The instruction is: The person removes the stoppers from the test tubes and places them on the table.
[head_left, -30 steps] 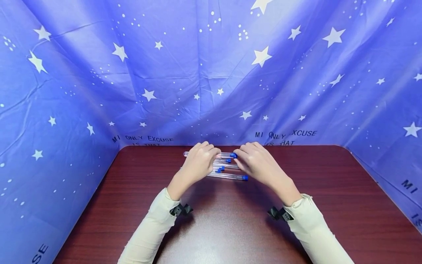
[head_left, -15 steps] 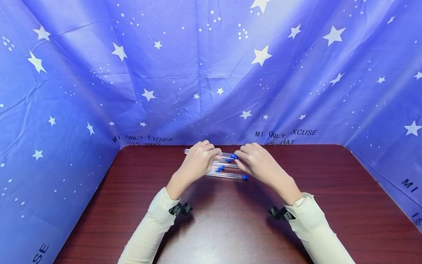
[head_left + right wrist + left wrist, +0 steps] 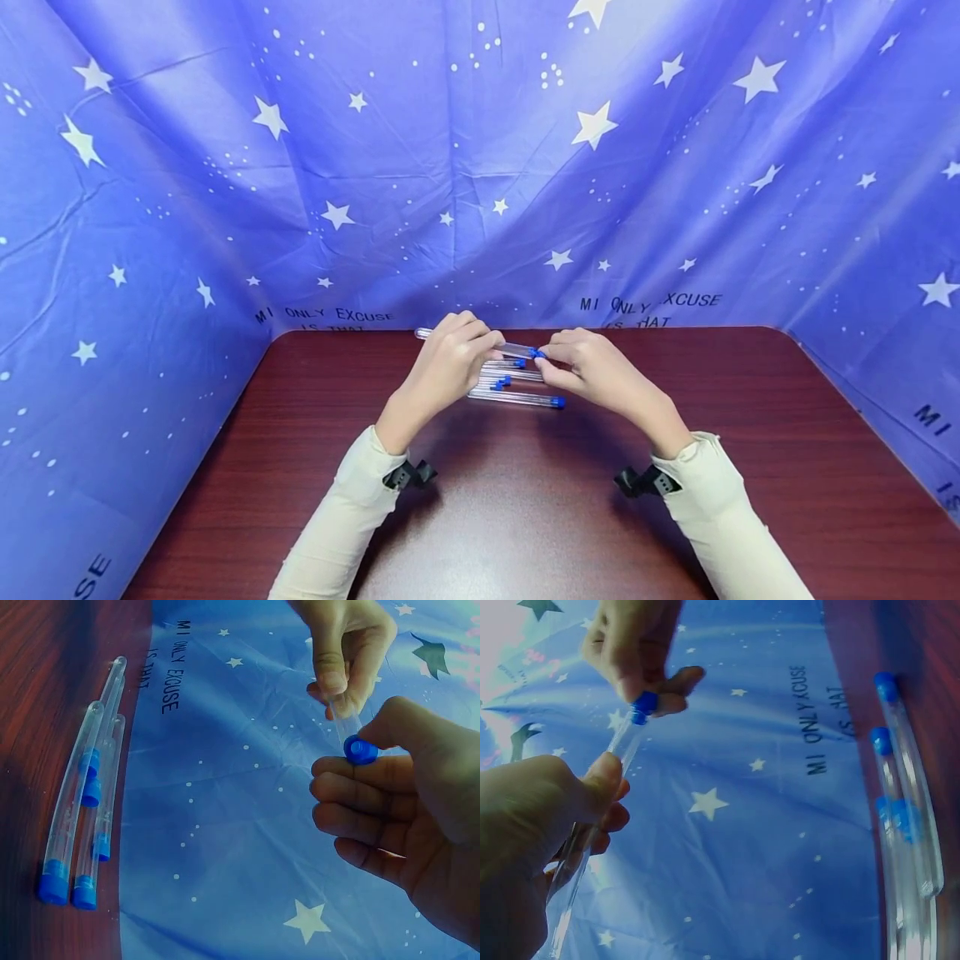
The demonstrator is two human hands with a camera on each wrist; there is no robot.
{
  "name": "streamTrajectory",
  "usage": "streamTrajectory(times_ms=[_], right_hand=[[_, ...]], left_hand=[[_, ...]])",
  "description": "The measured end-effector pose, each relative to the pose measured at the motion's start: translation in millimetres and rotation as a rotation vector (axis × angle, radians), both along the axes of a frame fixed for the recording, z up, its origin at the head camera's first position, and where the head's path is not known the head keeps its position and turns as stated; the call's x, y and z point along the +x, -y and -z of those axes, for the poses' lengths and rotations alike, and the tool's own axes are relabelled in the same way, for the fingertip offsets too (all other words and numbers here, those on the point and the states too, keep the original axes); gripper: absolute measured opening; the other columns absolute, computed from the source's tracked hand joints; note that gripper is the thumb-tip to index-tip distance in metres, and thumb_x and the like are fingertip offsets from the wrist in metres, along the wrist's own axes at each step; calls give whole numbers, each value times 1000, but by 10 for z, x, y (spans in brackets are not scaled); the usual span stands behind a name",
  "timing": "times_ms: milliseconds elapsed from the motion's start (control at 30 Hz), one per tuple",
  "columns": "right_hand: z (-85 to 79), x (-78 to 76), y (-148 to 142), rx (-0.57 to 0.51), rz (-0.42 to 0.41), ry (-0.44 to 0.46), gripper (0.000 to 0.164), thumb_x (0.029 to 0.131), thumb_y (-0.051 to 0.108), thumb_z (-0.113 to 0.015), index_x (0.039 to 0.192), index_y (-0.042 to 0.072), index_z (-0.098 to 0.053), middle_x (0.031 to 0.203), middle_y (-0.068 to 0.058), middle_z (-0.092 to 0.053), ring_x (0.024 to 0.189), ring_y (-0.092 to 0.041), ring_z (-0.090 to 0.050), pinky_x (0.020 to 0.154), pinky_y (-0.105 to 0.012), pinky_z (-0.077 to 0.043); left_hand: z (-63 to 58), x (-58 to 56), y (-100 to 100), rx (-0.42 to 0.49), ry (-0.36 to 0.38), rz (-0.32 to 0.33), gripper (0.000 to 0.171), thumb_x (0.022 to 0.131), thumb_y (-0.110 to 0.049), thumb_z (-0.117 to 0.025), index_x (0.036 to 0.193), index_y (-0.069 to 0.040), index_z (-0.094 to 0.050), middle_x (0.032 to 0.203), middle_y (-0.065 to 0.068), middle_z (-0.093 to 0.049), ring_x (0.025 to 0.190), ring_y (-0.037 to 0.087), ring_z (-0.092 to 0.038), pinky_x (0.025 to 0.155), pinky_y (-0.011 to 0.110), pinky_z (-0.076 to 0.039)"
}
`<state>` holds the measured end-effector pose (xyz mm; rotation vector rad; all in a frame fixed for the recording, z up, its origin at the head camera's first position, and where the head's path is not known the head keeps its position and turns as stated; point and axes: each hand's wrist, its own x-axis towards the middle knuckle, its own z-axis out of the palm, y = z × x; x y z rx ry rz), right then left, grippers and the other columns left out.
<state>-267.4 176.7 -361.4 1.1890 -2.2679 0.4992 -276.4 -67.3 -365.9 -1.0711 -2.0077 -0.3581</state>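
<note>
My left hand (image 3: 448, 367) grips a clear test tube (image 3: 628, 742) around its body, thumb on one side and fingers curled on the other. A blue cap (image 3: 361, 751) sits at the tube's right end. Thumb and index finger of my right hand (image 3: 592, 371) pinch this cap, while its other fingers lie loosely bent in the right wrist view. The held tube slants, rounded end higher and capped end lower in the head view. Below both hands, several more blue-capped test tubes (image 3: 71, 802) lie on the table, partly hidden by the left hand in the head view.
The dark red wooden table (image 3: 480, 517) ends at a blue star-printed curtain (image 3: 465, 150) hanging behind and along both sides. Each wrist carries a small black camera on a strap, below the pale sleeves (image 3: 330, 525).
The held tube has been raised, and its rounded end now tilts upward to the left. My right hand has shifted slightly right, its thumb and index finger now more spread behind the cap.
</note>
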Motion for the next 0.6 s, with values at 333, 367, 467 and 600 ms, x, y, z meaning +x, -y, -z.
streamTrajectory(times_ms=[333,367,467,600], right_hand=[[-64,56,7,16,32,127,7,94,11,-68,97,8,-74,78,4,-56,72,-8,-49,69,-29,-45],[-67,58,4,18,36,129,8,94,11,-69,98,7,-74,78,4,-57,72,-9,-49,69,-29,-46],[-82,65,1,21,47,130,11,93,11,-70,102,7,-75,81,3,-59,74,-9,-51,70,-30,-47],[-96,70,-2,24,78,117,14,92,12,-72,105,6,-75,82,2,-62,75,-11,-54,71,-32,-48]], left_hand=[[-36,5,25,8,15,4,8,94,-15,-70,93,-10,-77,84,0,-72,79,18,-60,70,29,-45],[-37,5,24,7,15,6,8,94,-15,-70,93,-10,-77,84,0,-72,79,18,-59,70,29,-45],[-39,6,18,9,13,9,6,93,-15,-72,93,-10,-76,83,-1,-72,78,18,-59,70,29,-44],[-23,0,12,10,4,12,6,91,-15,-74,92,-10,-76,83,-1,-72,78,18,-59,69,29,-45]])
